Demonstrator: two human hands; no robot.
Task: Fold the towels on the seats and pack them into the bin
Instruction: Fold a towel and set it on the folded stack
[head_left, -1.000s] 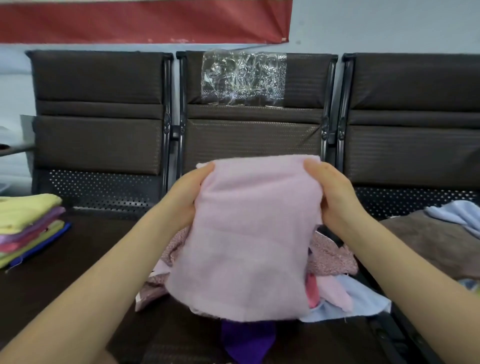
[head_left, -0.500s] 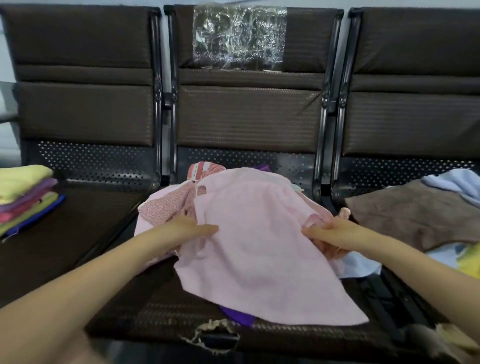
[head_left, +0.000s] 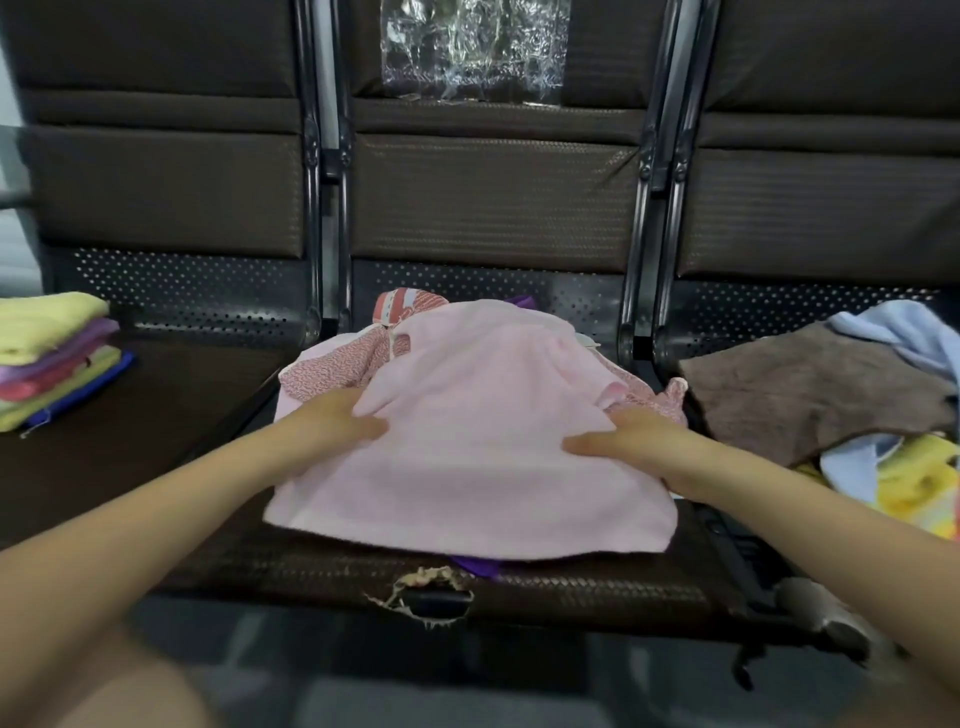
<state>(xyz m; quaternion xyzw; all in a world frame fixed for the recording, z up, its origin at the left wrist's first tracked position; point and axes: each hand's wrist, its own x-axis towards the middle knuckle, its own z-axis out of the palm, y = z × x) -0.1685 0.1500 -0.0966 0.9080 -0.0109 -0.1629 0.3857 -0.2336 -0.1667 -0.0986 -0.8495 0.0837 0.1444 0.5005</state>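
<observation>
The pink towel (head_left: 467, 441) is lying draped over a heap of unfolded cloths on the middle seat (head_left: 571, 577) of the bench, its near edge hanging toward the seat's torn front lip. It is likely sitting there because the heap is the only soft working surface within reach, though the lumps under it are keeping it from lying flat.

The left hand (head_left: 332, 426) is resting on the towel's left side and the right hand (head_left: 623, 441) on its right side, both about midway along the cloth. The fingers (head_left: 582, 444) of each hand are pointing inward across the fabric, and they are looking fairly straight, pressing on top. Whether the thumbs are tucked under the edges and pinching them, I cannot tell. Placing the hands symmetrically like this is probably serving to mark a fold line or to smooth the cloth before doubling it over.

The folded stack (head_left: 52, 358) of yellow, purple and green towels is sitting on the left seat, well apart from the heap, which is keeping finished work separate. The brown towel (head_left: 810, 389) and light blue and yellow ones are waiting on the right seat. No bin is showing in this view
</observation>
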